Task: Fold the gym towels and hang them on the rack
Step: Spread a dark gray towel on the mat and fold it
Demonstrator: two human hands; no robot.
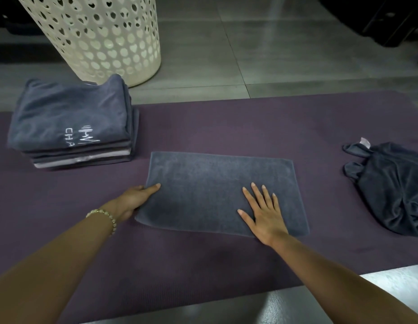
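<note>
– On the purple yoga mat [226,127], centre: entry?
– Grey gym towel [222,192], one. Lies flat, part-folded to a rectangle, lengthwise left to right, directly ahead of both forearms.
– Hands?
– Left hand [135,198]: pinches the towel's left short edge, one finger on top, the rest apparently tucked beneath; wears a beaded bracelet [105,216]. Right hand [264,213]: spread wide and flat, presses the towel's right half near the front edge; holds nothing.
– Bearing for the next fold?
– Probably left over right, across the long axis. Falls to the left hand, placed at the free short edge; turns about the right hand as anchor. Judged, not seen.
– Other stock?
– Stack of folded towels [72,122]: far left on the mat, white lettering uppermost, well apart from the left hand. Crumpled dark towel heap [394,190]: right end of the mat, unfolded. Cream perforated laundry basket [98,36]: on tiled floor [273,66], behind the stack.
– Rack?
– Not in view. Hanging not yet begun, by appearance.
</note>
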